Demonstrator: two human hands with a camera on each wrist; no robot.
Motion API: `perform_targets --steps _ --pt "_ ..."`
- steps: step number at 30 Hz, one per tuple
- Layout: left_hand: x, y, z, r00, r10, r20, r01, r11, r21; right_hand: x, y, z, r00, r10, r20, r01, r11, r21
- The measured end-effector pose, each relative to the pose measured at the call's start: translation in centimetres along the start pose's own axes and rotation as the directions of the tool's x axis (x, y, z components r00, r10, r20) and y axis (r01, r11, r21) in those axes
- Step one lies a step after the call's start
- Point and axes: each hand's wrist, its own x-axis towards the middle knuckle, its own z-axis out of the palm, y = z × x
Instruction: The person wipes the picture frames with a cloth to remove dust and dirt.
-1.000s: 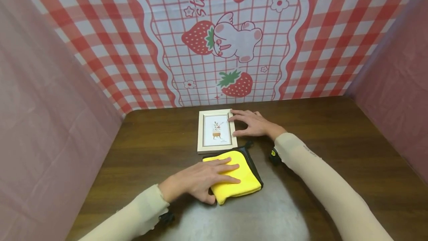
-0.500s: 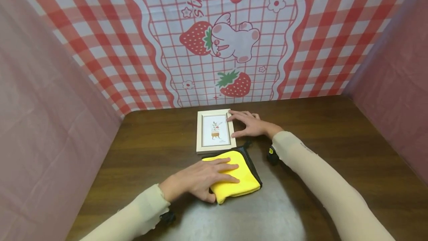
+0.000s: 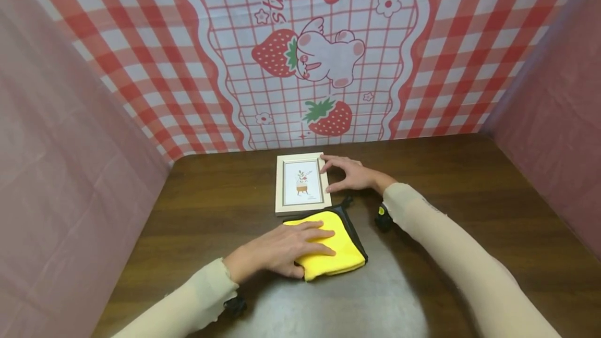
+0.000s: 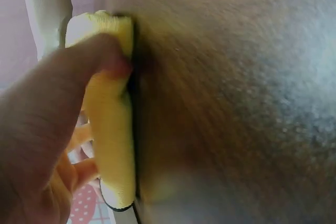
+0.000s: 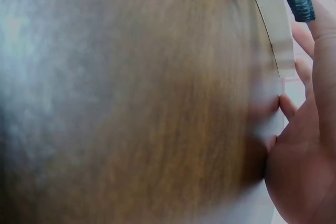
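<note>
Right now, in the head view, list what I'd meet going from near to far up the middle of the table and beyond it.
Folded yellow cloth → framed picture → strawberry-print backdrop.

Vs prev: L hand (image 3: 283, 248) thumb moved slightly fwd; yellow cloth (image 3: 345, 249) near corner tucked in a bit; R hand (image 3: 353, 174) fingers shifted slightly.
</note>
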Motion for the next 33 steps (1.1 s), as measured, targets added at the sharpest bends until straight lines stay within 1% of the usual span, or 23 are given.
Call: perform_targets --steps 3,6,8,10,14,16,19,21,24,26,29,33 --pt "0.2 0.0 0.2 0.998 0.023 -0.064 -0.019 0.997 0.07 0.0 -0.1 0.0 1.0 -0.001 0.004 0.001 1.0 0.007" --pt "0.6 -0.1 0.4 0.99 0.042 -0.133 -0.027 0.994 0.108 -0.1 -0.3 0.1 1.0 -0.005 0.01 0.004 1.0 0.019" --pt "1.0 -0.1 0.4 0.984 0.053 -0.172 -0.033 0.992 0.118 0.0 -0.2 0.2 1.0 -0.007 0.013 0.007 1.0 0.018" --pt "1.2 -0.2 0.4 0.979 0.061 -0.194 -0.039 0.993 0.115 -0.1 -0.2 0.2 1.0 -0.002 0.015 0.002 1.0 0.017" --pt "1.4 -0.3 0.4 0.969 0.074 -0.234 -0.048 0.992 0.117 0.0 -0.1 0.1 1.0 0.008 0.014 -0.008 1.0 0.007" --pt "1.3 -0.4 0.6 0.961 0.088 -0.262 -0.057 0.991 0.123 0.0 0.0 0.1 1.0 0.01 0.013 -0.01 1.0 0.0" --pt "1.3 -0.6 0.9 0.942 0.112 -0.316 -0.069 0.987 0.144 0.1 0.2 0.0 1.0 0.011 0.009 -0.01 1.0 -0.009" --pt "1.2 -0.6 1.0 0.926 0.124 -0.357 -0.073 0.985 0.154 0.1 0.3 0.0 1.0 0.006 0.005 -0.006 1.0 -0.011" --pt "0.8 -0.8 0.8 0.9 0.125 -0.418 -0.066 0.986 0.153 0.1 0.4 0.1 1.0 -0.012 -0.002 0.012 1.0 -0.005" --pt "0.5 -1.0 0.5 0.881 0.121 -0.457 -0.066 0.989 0.134 0.0 0.2 0.1 1.0 -0.028 -0.007 0.028 1.0 -0.004" --pt "-0.3 -1.4 -0.3 0.86 0.113 -0.498 -0.062 0.991 0.119 0.1 0.2 0.2 0.999 -0.032 -0.005 0.032 0.999 -0.005" --pt "-1.5 -2.2 -1.5 0.843 0.099 -0.529 -0.038 0.991 0.125 0.3 0.4 0.2 1.0 -0.004 0.005 0.004 1.0 -0.008"
